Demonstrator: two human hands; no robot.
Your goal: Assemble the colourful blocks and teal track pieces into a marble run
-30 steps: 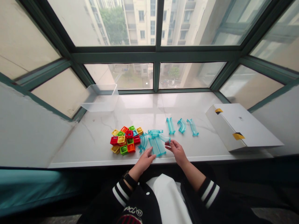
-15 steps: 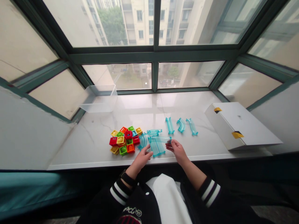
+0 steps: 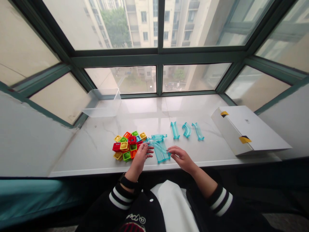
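Observation:
A translucent blue curved track piece (image 3: 158, 145) is held between my hands, above other blue track pieces. My left hand (image 3: 140, 157) pinches its left end, beside the pile of coloured blocks (image 3: 124, 146). At the opposite end, the fingertips of my right hand (image 3: 182, 158) close on the piece. Beneath it lies a wider group of blue straight track pieces (image 3: 162, 157), and another blue track piece (image 3: 158, 137) rests just behind. Farther right stand apart a straight blue piece (image 3: 175, 130), a curved blue piece (image 3: 186, 130) and a wavy blue piece (image 3: 198, 131).
A clear plastic bin (image 3: 102, 104) stands at the back left of the white marble sill (image 3: 145, 112). On the right is a white box (image 3: 248, 129) with yellow-black tape. Green-framed windows (image 3: 159, 59) enclose the sill, whose front edge runs close to my body.
My left hand has moved up and left onto the track piece's left end. My right hand has shifted slightly left with the other end, and the piece now slants down to the right.

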